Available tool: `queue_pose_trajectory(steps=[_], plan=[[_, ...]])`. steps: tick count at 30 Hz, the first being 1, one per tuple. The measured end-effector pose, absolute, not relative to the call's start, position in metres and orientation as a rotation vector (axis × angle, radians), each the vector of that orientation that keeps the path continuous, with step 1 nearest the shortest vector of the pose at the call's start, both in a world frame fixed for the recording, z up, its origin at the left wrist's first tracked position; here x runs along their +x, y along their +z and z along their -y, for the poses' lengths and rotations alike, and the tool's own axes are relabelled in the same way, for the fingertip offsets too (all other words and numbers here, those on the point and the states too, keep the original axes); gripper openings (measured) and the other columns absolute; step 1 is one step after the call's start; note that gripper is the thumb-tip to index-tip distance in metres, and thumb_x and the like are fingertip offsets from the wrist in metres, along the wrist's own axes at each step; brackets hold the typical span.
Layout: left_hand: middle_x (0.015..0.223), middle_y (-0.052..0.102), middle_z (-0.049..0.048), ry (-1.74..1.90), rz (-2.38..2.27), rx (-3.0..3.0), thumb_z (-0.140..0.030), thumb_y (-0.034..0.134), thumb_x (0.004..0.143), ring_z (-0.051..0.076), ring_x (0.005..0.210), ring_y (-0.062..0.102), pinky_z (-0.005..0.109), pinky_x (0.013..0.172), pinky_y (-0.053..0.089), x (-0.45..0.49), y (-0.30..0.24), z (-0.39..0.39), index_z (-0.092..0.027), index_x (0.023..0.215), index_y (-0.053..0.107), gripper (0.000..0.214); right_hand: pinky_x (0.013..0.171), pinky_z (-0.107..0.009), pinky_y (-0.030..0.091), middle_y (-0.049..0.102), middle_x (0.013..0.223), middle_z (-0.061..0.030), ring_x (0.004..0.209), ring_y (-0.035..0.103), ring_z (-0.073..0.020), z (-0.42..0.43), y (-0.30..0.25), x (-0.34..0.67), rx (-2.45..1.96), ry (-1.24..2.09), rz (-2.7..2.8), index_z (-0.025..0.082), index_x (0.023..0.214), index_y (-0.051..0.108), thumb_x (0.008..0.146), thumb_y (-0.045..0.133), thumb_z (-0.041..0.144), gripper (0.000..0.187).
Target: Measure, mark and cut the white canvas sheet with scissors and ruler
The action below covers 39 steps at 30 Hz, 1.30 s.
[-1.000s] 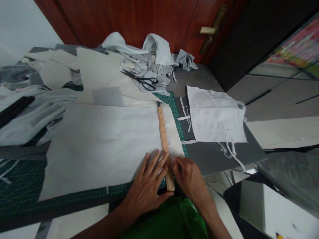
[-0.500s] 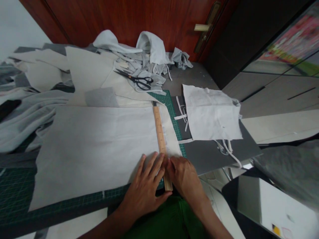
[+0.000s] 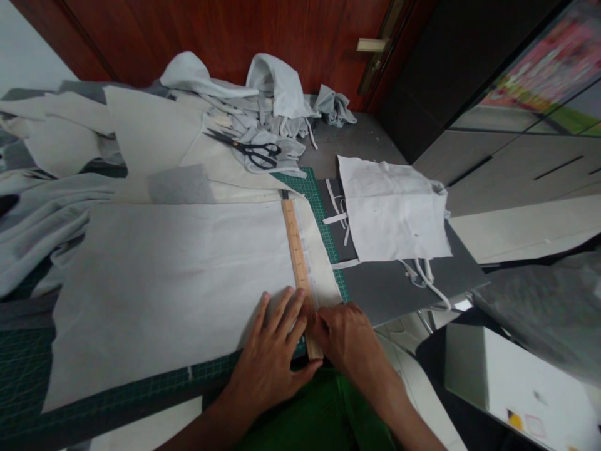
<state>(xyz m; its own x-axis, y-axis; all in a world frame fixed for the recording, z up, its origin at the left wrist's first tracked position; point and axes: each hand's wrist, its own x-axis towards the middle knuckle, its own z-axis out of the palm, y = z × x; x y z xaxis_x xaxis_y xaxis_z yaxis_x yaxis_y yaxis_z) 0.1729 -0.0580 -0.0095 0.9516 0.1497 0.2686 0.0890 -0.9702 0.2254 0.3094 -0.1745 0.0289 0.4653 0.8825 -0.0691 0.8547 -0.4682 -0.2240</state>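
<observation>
**Speaker 1:** Hands, nearest first: what state?

**Speaker 2:** Left hand: open, flat on the white cloth, fingers spread, just beside the wooden ruler. Right hand: at the ruler's near end, fingers curled down. Whether it pinches anything, I cannot tell.

**Speaker 1:** Ruler's location?

**Speaker 2:** Lower middle, running away from the person along the cloth's narrow folded strip. Green cutting mat lies beneath, showing at lower left.

**Speaker 1:** Farther items?

**Speaker 2:** Right: white fabric piece on grey board. Upper middle: black-handled scissors on crumpled grey fabric.

**Speaker 1:** Risks?

**Speaker 2:** Eased pressure could let the ruler skid and the strip creep. Tugging the fabric could drag the scissors down.

**Speaker 1:** Hidden?

**Speaker 2:** Right fingertips, behind the hand. Heap's layers are hard to separate.
</observation>
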Motion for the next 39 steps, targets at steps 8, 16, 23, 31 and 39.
queue_pose_trajectory(steps=[8, 16, 23, 31, 39], plan=[[0.160, 0.045, 0.0127, 0.437, -0.171, 2.904, -0.073, 0.046, 0.094, 0.032, 0.152, 0.032, 0.050, 0.131, 0.000, 0.173, -0.010, 0.057, -0.012, 0.136, 0.063, 0.075, 0.067, -0.032, 0.040, 0.064, 0.061, -0.0030, 0.058, 0.059, -0.0178, 0.193, 0.032, 0.308, -2.492, 0.203, 1.527, 0.022, 0.069, 0.063, 0.097, 0.054, 0.021, 0.030], [0.159, 0.048, 0.0108, 0.442, -0.180, 2.943, -0.077, 0.049, 0.091, 0.031, 0.152, 0.032, 0.051, 0.132, -0.001, 0.172, -0.019, 0.057, -0.017, 0.136, 0.063, 0.077, 0.079, -0.030, 0.044, 0.068, 0.082, -0.0051, 0.082, 0.062, -0.0192, 0.149, 0.042, 0.330, -2.158, 0.243, 1.282, 0.020, 0.084, 0.062, 0.107, 0.040, 0.027, 0.032], [0.153, 0.055, 0.0080, 0.483, -0.220, 3.015, -0.070, 0.048, 0.095, 0.030, 0.154, 0.029, 0.052, 0.131, -0.002, 0.170, -0.023, 0.061, -0.017, 0.141, 0.061, 0.071, 0.094, -0.034, 0.044, 0.074, 0.097, -0.0075, 0.095, 0.065, -0.0203, 0.136, 0.017, 0.347, -1.978, 0.236, 1.226, 0.017, 0.098, 0.069, 0.107, 0.042, 0.026, 0.030], [0.151, 0.057, 0.0071, 0.529, -0.242, 3.030, -0.071, 0.047, 0.095, 0.029, 0.155, 0.025, 0.051, 0.131, -0.002, 0.171, -0.023, 0.060, -0.017, 0.138, 0.064, 0.071, 0.088, -0.034, 0.040, 0.071, 0.090, -0.0059, 0.089, 0.060, -0.0201, 0.133, 0.011, 0.344, -2.067, 0.115, 1.181, 0.018, 0.090, 0.068, 0.107, 0.041, 0.024, 0.032], [0.152, 0.056, 0.0063, 0.564, -0.236, 3.019, -0.065, 0.050, 0.095, 0.028, 0.155, 0.025, 0.050, 0.131, -0.001, 0.171, -0.024, 0.059, -0.018, 0.136, 0.064, 0.064, 0.083, -0.033, 0.037, 0.069, 0.082, -0.0060, 0.083, 0.060, -0.0203, 0.123, -0.005, 0.340, -2.317, -0.023, 1.260, 0.018, 0.083, 0.066, 0.105, 0.044, 0.021, 0.031]])
